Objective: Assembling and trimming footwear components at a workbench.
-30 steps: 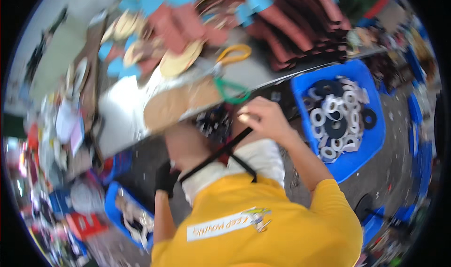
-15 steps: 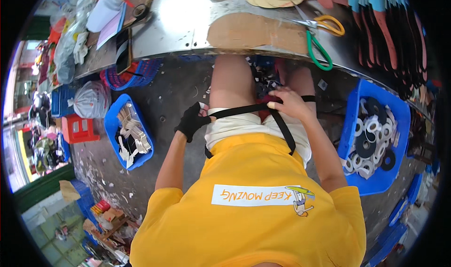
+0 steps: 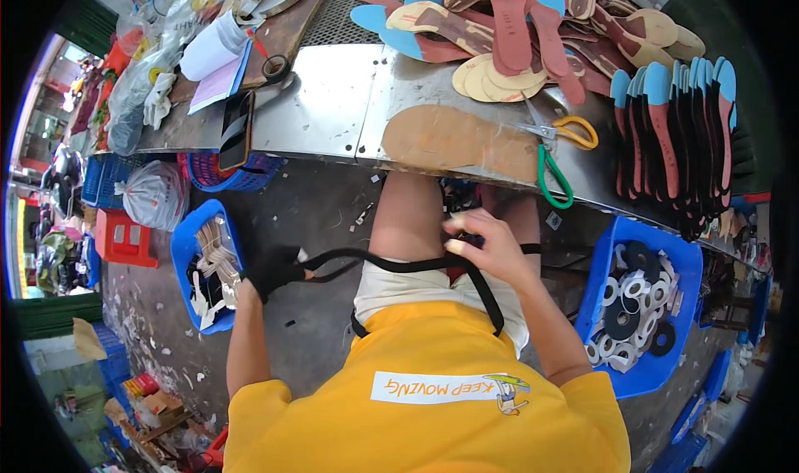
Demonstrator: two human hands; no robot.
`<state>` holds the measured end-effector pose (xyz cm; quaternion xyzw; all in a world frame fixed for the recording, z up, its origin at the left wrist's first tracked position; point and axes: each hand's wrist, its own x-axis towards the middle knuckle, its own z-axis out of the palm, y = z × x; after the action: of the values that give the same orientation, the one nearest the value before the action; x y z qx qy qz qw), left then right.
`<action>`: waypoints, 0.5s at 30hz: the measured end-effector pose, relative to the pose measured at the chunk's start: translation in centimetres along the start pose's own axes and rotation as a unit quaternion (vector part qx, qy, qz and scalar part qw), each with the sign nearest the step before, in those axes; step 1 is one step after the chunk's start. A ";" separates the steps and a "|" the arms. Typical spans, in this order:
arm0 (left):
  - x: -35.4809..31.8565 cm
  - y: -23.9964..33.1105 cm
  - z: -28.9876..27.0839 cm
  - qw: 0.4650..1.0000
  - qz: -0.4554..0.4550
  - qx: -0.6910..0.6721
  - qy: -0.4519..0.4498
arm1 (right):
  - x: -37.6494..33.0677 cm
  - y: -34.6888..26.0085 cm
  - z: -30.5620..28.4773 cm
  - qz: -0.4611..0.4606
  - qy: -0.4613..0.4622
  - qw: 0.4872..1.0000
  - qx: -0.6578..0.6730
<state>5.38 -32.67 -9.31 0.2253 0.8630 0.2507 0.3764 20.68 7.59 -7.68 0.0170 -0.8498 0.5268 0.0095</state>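
Observation:
A long black strap (image 3: pixel 408 266) lies across my thighs. My left hand (image 3: pixel 275 273), in a black glove with bare fingertips, is closed on its left end beside a blue bin; a second strand loops back from the fingers. My right hand (image 3: pixel 491 244) is bare and hovers just above the strap's bend, over my right thigh. Its thumb and forefinger stand apart, slightly blurred, and I see nothing gripped between them. From that bend the strap runs down over my white shorts (image 3: pixel 387 286). Another black band (image 3: pixel 530 248) shows beyond my right wrist.
Ahead is a metal-topped bench (image 3: pixel 325 99) with insoles (image 3: pixel 508 24), green-and-orange scissors (image 3: pixel 556 140), a brown insole-shaped board (image 3: pixel 458 140) and a phone (image 3: pixel 236 132). A blue bin of tape rolls (image 3: pixel 593 307) stands right; a blue bin of strips (image 3: pixel 200 223) stands left.
My left hand has moved left, drawing out more strap into a loop. My right thumb has lifted off the strap and the fingers have spread. The view has tilted up, showing more bench.

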 end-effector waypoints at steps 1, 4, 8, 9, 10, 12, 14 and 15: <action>-0.3 3.7 -0.9 0.992 0.057 -0.111 0.016 | 1.2 -2.0 0.3 -0.071 0.023 0.997 -0.026; 0.5 15.0 -3.3 0.973 0.226 0.004 0.042 | 5.0 -6.6 1.5 -0.219 -0.009 0.975 0.029; 3.4 18.7 -6.1 0.970 0.230 -0.052 -0.066 | 4.1 -6.9 -2.5 0.021 -0.145 0.956 0.253; 4.2 18.4 -6.8 0.959 0.179 -0.134 -0.175 | 2.8 -6.9 -4.7 -0.008 -0.071 0.944 0.323; 4.8 17.5 -6.7 0.957 0.186 -0.129 -0.179 | 1.0 -5.9 -6.4 0.001 -0.008 0.910 0.414; 6.2 14.5 -5.7 0.963 0.227 0.036 -0.139 | -1.9 -5.2 -8.8 -0.096 0.138 0.823 0.543; 6.8 11.1 -4.9 0.964 0.235 0.010 -0.124 | -3.2 -3.9 -10.9 -0.255 0.032 0.666 0.700; 7.1 8.9 -5.1 0.974 0.209 -0.018 -0.085 | -4.1 -3.4 -11.6 -0.252 0.035 0.691 0.677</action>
<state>-1.11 -23.06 -4.72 0.4144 0.7569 0.3190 0.3919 24.90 16.53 0.36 0.2142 -0.2256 0.9373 0.1574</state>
